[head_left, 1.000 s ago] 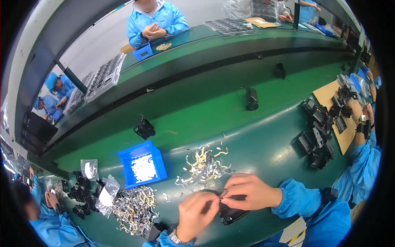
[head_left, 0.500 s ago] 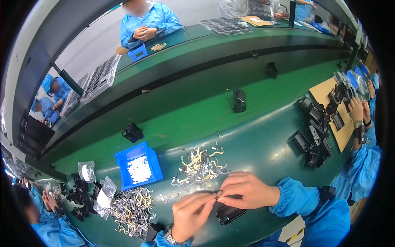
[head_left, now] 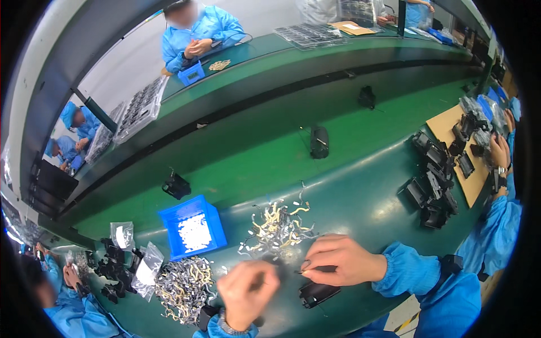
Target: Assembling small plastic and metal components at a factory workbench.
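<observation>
My right hand is closed in a pinch, with a small dark thing between thumb and forefinger, too little to make out. Just beneath those fingertips lies a black plastic housing on the green table. My left hand, smeared by motion, is apart from the right one; whether its fingers hold anything is not visible. It is nearest to a big heap of short grey and cream cable pieces. Beyond both hands is a looser pile of similar cable pieces.
A blue bin of small white pieces stands left of centre, near clear plastic bags and black parts. Black housings lie at right, near a co-worker's hand. Beyond runs a green belt carrying black parts.
My left hand has moved away from my right hand, leftward; before, the two met fingertip to fingertip at a small dark loop. Black parts on the belt have shifted slightly left.
</observation>
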The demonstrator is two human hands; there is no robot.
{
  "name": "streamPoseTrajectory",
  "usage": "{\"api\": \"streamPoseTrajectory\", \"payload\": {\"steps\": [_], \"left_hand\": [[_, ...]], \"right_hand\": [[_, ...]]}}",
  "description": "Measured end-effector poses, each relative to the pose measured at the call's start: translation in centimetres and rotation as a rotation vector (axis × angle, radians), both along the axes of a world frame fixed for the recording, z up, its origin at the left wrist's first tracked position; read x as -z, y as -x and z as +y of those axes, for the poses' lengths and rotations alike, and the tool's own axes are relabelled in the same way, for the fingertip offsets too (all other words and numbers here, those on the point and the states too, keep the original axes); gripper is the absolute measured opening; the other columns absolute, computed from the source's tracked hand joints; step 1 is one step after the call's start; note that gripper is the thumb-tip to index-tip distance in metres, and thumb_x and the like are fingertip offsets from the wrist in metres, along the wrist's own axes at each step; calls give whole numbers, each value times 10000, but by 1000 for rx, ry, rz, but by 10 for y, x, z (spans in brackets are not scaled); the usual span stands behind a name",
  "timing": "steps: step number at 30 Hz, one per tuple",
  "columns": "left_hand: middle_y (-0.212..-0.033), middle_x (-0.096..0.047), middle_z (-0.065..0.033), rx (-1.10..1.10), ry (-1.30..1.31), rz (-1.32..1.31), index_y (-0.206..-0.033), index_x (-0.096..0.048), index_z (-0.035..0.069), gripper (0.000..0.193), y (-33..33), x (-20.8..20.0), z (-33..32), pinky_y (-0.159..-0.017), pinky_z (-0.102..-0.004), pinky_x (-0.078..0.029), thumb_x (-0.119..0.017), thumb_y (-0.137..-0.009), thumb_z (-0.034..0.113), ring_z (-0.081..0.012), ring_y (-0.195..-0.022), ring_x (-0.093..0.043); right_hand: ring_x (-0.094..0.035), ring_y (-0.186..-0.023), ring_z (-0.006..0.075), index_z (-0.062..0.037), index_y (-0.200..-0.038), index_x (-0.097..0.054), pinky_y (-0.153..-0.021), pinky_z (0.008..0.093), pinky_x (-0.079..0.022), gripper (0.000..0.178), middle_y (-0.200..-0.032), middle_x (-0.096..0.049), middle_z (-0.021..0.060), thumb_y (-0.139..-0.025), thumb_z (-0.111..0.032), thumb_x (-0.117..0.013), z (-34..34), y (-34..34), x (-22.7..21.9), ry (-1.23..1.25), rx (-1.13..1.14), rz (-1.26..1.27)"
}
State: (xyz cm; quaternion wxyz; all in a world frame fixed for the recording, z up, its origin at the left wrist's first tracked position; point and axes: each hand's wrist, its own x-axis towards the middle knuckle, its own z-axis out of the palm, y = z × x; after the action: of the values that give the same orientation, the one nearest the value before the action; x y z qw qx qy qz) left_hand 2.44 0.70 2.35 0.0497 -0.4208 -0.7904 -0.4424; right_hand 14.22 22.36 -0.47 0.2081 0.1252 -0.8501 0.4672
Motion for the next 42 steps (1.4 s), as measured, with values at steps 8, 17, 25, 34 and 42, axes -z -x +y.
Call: {"api": "streamPoseTrajectory", "payload": {"steps": [8, 17, 25, 34, 42], "left_hand": [[-1234, -763, -137, -490, 172, 494, -1202, -776, 56, 498, 63, -17, -27, -907, -467, -491, -564, -804, -154, -359, -996, -629], [-1139, -737, -45, 225, 28, 370, -1118, -818, 129, 347, -13, -7, 17, -821, -401, -475, -844, -773, 118, -265, -955, -634], [-868, -747, -23, 214, 2, 51, -897, -800, 104, 176, -7, 9, 16, -760, -373, -481, -916, -764, 100, -240, -832, -675], [-872, -781, -81, 203, -84, -223, -904, -773, 43, 126, -8, 13, 11, -811, -374, -548, -875, -830, 40, -254, -819, -737], [-1252, -640, -96, 289, -25, -10, -1262, -676, 101, 724, 2, 6, -2, -1008, -471, -439, -982, -689, 421, -347, -1175, -583]], "right_hand": [[-672, -836, 278, -94, -993, -743, -759, 409, -533, 77, -966, -699, 43, -949, -154, -729, 7, -11, -3, -16, 58, -101], [-657, -846, 247, -122, -1051, -717, -761, 392, -516, 143, -972, -641, 25, -918, -171, -740, 7, -4, -13, -281, -29, -56], [-687, -923, 253, -101, -1010, -708, -819, 383, -544, 107, -1024, -682, 40, -928, -148, -757, 7, -3, -11, -179, 40, -56], [-766, -972, 205, -32, -1120, -743, -912, 350, -600, 164, -1084, -782, 78, -969, -77, -785, 6, -7, -11, 364, -158, -312], [-774, -928, 254, -10, -945, -767, -852, 380, -607, 94, -957, -809, 134, -884, 26, -829, 33, -12, -20, 525, -27, -175]]}}
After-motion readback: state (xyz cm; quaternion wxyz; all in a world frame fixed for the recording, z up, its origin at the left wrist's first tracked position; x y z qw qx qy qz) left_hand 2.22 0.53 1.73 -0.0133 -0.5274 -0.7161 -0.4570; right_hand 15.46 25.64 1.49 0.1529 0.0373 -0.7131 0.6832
